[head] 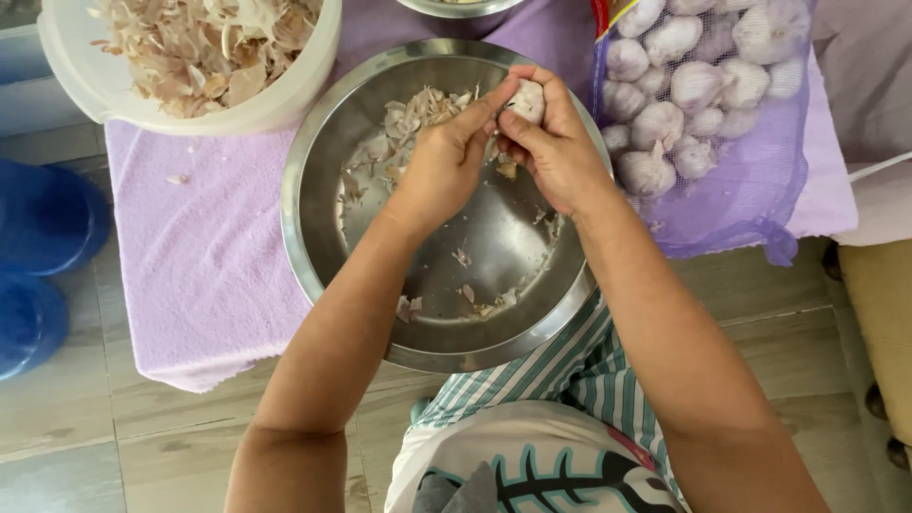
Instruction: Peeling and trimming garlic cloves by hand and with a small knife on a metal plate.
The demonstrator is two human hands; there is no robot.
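Garlic (527,98) sits pinched between both hands over a shiny metal bowl (323,199). Right hand (560,152) wraps its fingers tight around it; left hand (445,161) presses its thumb on it. Dry skins lie in the bowl. Underneath is a purple towel (204,266) on a low worktop, above grey floor tiles (85,427).

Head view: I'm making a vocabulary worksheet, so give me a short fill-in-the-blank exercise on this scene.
1. Both hands, left hand and right hand, hold a bulb of ____ over the steel bowl.
2. The mesh bag of whole bulbs is ____ in colour.
3. The white tub holds dry ____.
4. The bowl sits on a purple ____.

Missing words: garlic; purple; skins; towel
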